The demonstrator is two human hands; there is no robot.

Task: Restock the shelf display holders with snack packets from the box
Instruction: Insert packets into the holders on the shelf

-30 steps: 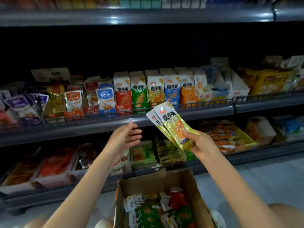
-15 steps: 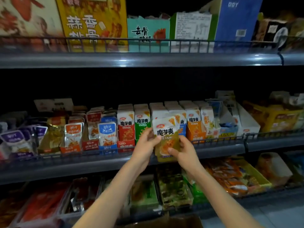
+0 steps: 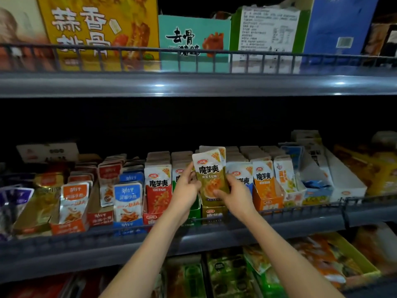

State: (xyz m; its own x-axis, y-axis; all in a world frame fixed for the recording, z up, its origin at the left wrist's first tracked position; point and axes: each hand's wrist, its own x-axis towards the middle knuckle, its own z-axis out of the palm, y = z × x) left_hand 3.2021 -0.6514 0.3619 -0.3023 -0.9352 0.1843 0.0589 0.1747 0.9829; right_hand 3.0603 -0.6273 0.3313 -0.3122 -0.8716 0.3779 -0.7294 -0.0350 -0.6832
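Two or three olive-yellow snack packets stand upright in the olive display holder on the middle shelf. My right hand grips their lower right edge with thumb across the front. My left hand holds their left edge, fingers curled beside them. Neighbouring holders hold a red packet row, a blue row and an orange row. The box of stock is out of view.
A wire rail runs along the middle shelf's front edge. Orange and blue packet holders stand to the left. Large boxes sit on the top shelf behind another rail. Trays of packets fill the shelf below.
My view rose from the box to the shelves. My right hand carried the packets up to the middle shelf, my left hand joined it, and the packets now sit lower in the olive holder.
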